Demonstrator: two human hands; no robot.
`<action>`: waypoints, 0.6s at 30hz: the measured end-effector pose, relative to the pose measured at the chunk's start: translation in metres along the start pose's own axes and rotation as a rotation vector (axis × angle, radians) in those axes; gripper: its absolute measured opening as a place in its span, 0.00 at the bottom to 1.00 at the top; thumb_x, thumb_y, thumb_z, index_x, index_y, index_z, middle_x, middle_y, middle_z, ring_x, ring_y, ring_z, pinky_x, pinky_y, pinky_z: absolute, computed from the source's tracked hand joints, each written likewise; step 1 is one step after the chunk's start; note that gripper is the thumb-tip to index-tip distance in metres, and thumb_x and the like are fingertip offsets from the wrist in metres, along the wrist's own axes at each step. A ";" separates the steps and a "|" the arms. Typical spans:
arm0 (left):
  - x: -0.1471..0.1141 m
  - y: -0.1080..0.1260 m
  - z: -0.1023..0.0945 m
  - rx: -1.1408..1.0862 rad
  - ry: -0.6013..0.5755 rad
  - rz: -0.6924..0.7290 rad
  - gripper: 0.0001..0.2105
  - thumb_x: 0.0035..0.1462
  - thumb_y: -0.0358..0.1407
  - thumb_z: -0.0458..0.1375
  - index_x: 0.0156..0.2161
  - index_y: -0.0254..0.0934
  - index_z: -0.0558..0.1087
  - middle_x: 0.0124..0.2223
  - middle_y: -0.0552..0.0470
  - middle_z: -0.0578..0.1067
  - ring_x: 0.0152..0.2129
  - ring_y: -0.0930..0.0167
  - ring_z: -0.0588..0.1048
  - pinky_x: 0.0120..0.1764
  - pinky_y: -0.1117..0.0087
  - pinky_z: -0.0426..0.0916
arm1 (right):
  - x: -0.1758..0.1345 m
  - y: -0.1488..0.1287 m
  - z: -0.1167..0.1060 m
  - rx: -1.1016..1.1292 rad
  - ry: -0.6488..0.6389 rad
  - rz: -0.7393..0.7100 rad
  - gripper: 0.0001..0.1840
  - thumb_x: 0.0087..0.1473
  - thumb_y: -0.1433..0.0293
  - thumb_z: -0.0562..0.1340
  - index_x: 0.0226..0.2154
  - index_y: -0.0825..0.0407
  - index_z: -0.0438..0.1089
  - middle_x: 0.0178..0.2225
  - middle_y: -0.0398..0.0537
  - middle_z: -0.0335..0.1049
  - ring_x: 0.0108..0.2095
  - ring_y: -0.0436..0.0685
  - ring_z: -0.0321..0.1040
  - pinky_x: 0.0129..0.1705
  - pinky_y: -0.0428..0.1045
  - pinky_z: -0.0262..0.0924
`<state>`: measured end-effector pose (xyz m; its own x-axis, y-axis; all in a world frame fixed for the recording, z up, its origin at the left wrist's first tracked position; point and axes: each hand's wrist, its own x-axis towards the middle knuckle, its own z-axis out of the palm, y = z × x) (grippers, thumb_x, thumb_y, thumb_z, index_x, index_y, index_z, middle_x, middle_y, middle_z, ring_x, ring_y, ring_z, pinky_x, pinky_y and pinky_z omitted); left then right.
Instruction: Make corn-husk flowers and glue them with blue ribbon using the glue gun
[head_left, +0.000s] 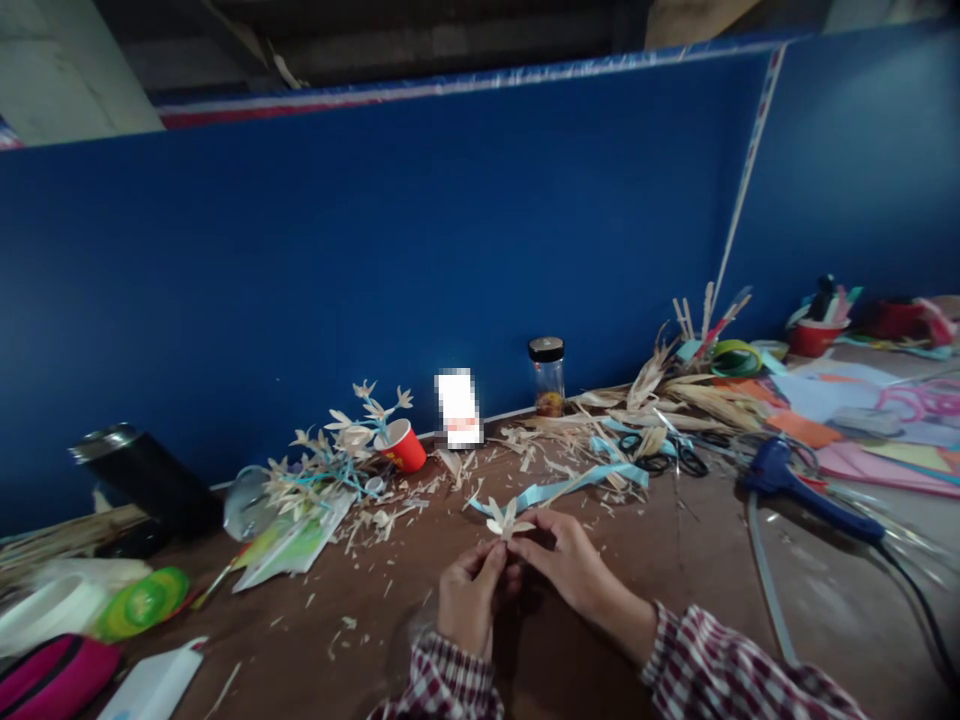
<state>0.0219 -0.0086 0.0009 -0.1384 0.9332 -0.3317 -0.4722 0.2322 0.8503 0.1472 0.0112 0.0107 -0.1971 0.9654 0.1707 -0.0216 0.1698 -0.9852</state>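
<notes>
A small pale flower (506, 521), its pointed petals spread like dried husk, is held up between both hands above the brown table. My left hand (471, 598) pinches its base from the left, thumb on top. From the right, my right hand (574, 560) has thumb and fingers closed at the same flower. Just behind it lies a light blue paper strip (577, 487). Similar husk flowers on blue stems stand in a red paper cup (406, 446), and more flowers (315, 470) lie left of it. The flower's underside is hidden by my fingers.
A blue glue gun (806, 490) with its cord lies at right, near black scissors (667, 455). Dried husks (675, 390), a glass jar (548, 378) and a blurred phone (459, 408) line the blue partition (420, 240). A dark tumbler (150, 480) leans at left. Scraps litter the table.
</notes>
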 end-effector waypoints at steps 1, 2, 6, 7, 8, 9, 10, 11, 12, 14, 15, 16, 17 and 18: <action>0.000 0.000 0.000 0.002 0.010 0.000 0.15 0.28 0.37 0.68 0.26 0.30 0.75 0.21 0.51 0.75 0.16 0.76 0.71 0.21 0.76 0.68 | 0.000 0.001 0.000 0.016 -0.005 0.006 0.09 0.44 0.65 0.62 0.26 0.55 0.69 0.26 0.44 0.70 0.29 0.53 0.65 0.32 0.46 0.59; -0.001 0.000 0.001 -0.001 0.018 -0.002 0.15 0.28 0.37 0.68 0.26 0.31 0.74 0.21 0.52 0.75 0.16 0.76 0.71 0.21 0.77 0.68 | 0.001 0.002 0.000 0.043 -0.015 0.018 0.10 0.44 0.64 0.63 0.26 0.55 0.69 0.26 0.44 0.70 0.29 0.53 0.65 0.32 0.46 0.59; -0.003 0.003 0.004 -0.058 0.000 -0.031 0.14 0.26 0.35 0.69 0.23 0.31 0.74 0.20 0.52 0.75 0.17 0.76 0.72 0.22 0.77 0.69 | 0.002 0.006 -0.001 0.201 -0.053 0.115 0.14 0.40 0.62 0.65 0.26 0.55 0.69 0.25 0.44 0.70 0.28 0.52 0.66 0.32 0.46 0.60; -0.004 0.003 0.005 -0.072 -0.013 -0.036 0.14 0.26 0.35 0.69 0.23 0.30 0.74 0.20 0.51 0.75 0.17 0.75 0.72 0.22 0.77 0.69 | 0.003 0.007 -0.001 0.232 -0.060 0.136 0.14 0.39 0.61 0.65 0.26 0.55 0.69 0.25 0.44 0.70 0.27 0.52 0.65 0.31 0.46 0.60; -0.005 0.004 0.005 -0.079 -0.024 -0.035 0.14 0.27 0.36 0.69 0.22 0.30 0.74 0.19 0.51 0.75 0.17 0.75 0.72 0.22 0.77 0.69 | 0.003 0.008 -0.002 0.255 -0.063 0.149 0.15 0.39 0.61 0.66 0.26 0.55 0.69 0.24 0.43 0.69 0.26 0.51 0.65 0.30 0.46 0.60; -0.005 0.004 0.005 -0.077 -0.031 -0.026 0.14 0.27 0.36 0.69 0.22 0.30 0.74 0.19 0.51 0.75 0.17 0.75 0.72 0.22 0.77 0.69 | 0.003 0.008 -0.002 0.267 -0.063 0.153 0.15 0.38 0.60 0.66 0.26 0.55 0.69 0.23 0.43 0.69 0.25 0.51 0.65 0.29 0.46 0.60; -0.005 0.004 0.005 -0.067 -0.041 -0.018 0.14 0.28 0.37 0.68 0.22 0.30 0.74 0.20 0.50 0.75 0.17 0.75 0.73 0.22 0.77 0.69 | 0.003 0.008 -0.003 0.269 -0.064 0.147 0.16 0.38 0.60 0.66 0.26 0.55 0.69 0.23 0.43 0.69 0.25 0.51 0.65 0.29 0.46 0.60; -0.005 0.004 0.005 -0.052 -0.051 -0.012 0.14 0.29 0.37 0.68 0.23 0.29 0.75 0.20 0.50 0.75 0.18 0.74 0.73 0.23 0.77 0.69 | 0.003 0.007 -0.003 0.265 -0.067 0.135 0.16 0.38 0.60 0.66 0.26 0.55 0.69 0.23 0.42 0.69 0.25 0.50 0.64 0.29 0.45 0.60; -0.005 0.003 0.004 -0.036 -0.058 -0.008 0.14 0.30 0.37 0.68 0.24 0.29 0.75 0.21 0.49 0.75 0.18 0.74 0.73 0.23 0.77 0.69 | 0.003 0.007 -0.003 0.256 -0.072 0.121 0.16 0.38 0.59 0.65 0.26 0.55 0.69 0.23 0.43 0.69 0.25 0.50 0.64 0.29 0.45 0.60; -0.005 0.002 0.003 -0.014 -0.068 -0.003 0.14 0.31 0.38 0.67 0.25 0.29 0.75 0.21 0.49 0.76 0.19 0.73 0.74 0.23 0.76 0.69 | 0.003 0.006 -0.004 0.234 -0.082 0.096 0.16 0.39 0.59 0.65 0.26 0.55 0.69 0.24 0.43 0.69 0.26 0.51 0.65 0.30 0.45 0.60; -0.004 0.002 0.003 -0.009 -0.063 0.001 0.14 0.32 0.38 0.67 0.25 0.30 0.75 0.21 0.49 0.76 0.19 0.72 0.74 0.23 0.76 0.69 | 0.002 0.006 -0.004 0.226 -0.086 0.088 0.16 0.40 0.58 0.64 0.26 0.55 0.69 0.25 0.43 0.69 0.27 0.51 0.65 0.31 0.46 0.60; -0.004 0.002 0.003 -0.008 -0.052 0.009 0.14 0.31 0.38 0.67 0.25 0.30 0.75 0.21 0.50 0.75 0.18 0.72 0.73 0.22 0.76 0.68 | 0.002 0.006 -0.004 0.218 -0.087 0.082 0.16 0.40 0.58 0.64 0.27 0.55 0.69 0.25 0.44 0.69 0.27 0.51 0.65 0.31 0.46 0.60; -0.004 0.002 0.002 -0.008 -0.041 0.016 0.14 0.31 0.38 0.67 0.25 0.30 0.75 0.21 0.50 0.75 0.18 0.73 0.73 0.22 0.76 0.68 | 0.002 0.007 -0.003 0.209 -0.085 0.077 0.16 0.41 0.59 0.64 0.27 0.55 0.69 0.26 0.44 0.69 0.27 0.51 0.65 0.31 0.46 0.59; -0.003 0.001 0.002 -0.008 -0.035 0.017 0.14 0.31 0.38 0.67 0.25 0.30 0.75 0.21 0.50 0.75 0.18 0.73 0.73 0.22 0.75 0.68 | 0.002 0.007 -0.003 0.197 -0.082 0.072 0.15 0.41 0.59 0.64 0.27 0.55 0.69 0.26 0.44 0.69 0.27 0.51 0.65 0.31 0.46 0.59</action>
<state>0.0236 -0.0107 0.0042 -0.1160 0.9459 -0.3029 -0.4773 0.2144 0.8522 0.1498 0.0145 0.0040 -0.2838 0.9530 0.1060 -0.1936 0.0513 -0.9797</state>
